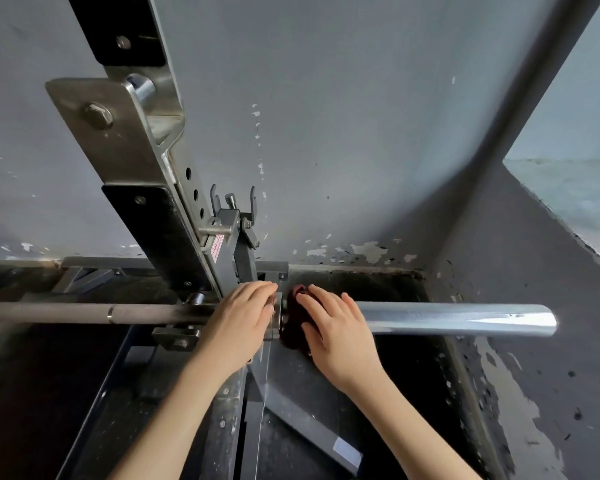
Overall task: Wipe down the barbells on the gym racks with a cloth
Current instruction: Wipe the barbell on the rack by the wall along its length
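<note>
a long steel barbell (447,318) lies level across the view, its thin grey shaft running left and its thick shiny sleeve running right, resting at the foot of a slanting grey steel rack upright (146,168) drilled with holes. both forearms come up from the bottom edge, bare, and meet at the bar's collar. the left hand (243,313) lies palm down over the shaft just left of the collar, wrist bent a little, fingers close together and reaching over the top of the bar to its far side; whether the thumb wraps underneath cannot be told. the right hand (333,327) sits palm down on a bunched dark red cloth (293,323), fingers fairly straight and slightly fanned, pointing up and left, pressing the cloth onto the inner end of the sleeve right beside the collar. the cloth shows past the fingertips and under the heel of the palm. the two hands are near each other but not touching. behind stands a scuffed grey painted wall (361,116).
</note>
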Demonstrator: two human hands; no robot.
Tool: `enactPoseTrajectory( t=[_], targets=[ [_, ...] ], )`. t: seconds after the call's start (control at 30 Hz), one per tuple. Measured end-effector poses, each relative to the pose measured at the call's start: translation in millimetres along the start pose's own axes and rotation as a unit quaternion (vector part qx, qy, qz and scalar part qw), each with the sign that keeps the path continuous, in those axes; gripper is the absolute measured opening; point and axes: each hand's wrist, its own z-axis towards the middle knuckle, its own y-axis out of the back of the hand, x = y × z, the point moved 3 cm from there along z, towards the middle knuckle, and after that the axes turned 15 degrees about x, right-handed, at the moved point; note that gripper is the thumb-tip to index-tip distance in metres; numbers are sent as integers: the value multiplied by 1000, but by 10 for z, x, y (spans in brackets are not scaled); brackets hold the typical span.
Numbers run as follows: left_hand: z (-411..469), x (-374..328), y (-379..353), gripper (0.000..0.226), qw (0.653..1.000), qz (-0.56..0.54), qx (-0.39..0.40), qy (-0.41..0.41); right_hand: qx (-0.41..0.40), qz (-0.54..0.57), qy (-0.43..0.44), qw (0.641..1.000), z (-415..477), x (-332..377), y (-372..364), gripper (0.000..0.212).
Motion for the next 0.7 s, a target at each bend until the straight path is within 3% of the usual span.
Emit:
enactPoseTrajectory(
  t=[0.1,0.17,0.3,0.37,0.53,0.6,0.7],
  targets=[
    [15,11,-79,46,997,-66,20,26,-45,-5,-104,994,-32,-212,60,44],
    [13,11,-116,45,997,-74,7,35,-65,17,-129,989,55,-94,24,41],
    [20,2,-136,43,998,-53,-7,42,-27,25,-12,999,90,129,-71,32],
    [16,-5,-151,43,997,-57,-12,40,-30,4,-8,1000,-1,-62,3,29],
    [32,-39,-211,53,997,-42,-19,60,-114,2,-150,982,-59,-257,80,34],
    [28,-66,-236,68,997,-25,-31,60,-94,-6,-113,989,16,-49,1,33],
    [32,-57,-255,68,997,18,-35,61,-61,-18,-35,997,-46,-34,-20,28]
  ],
)
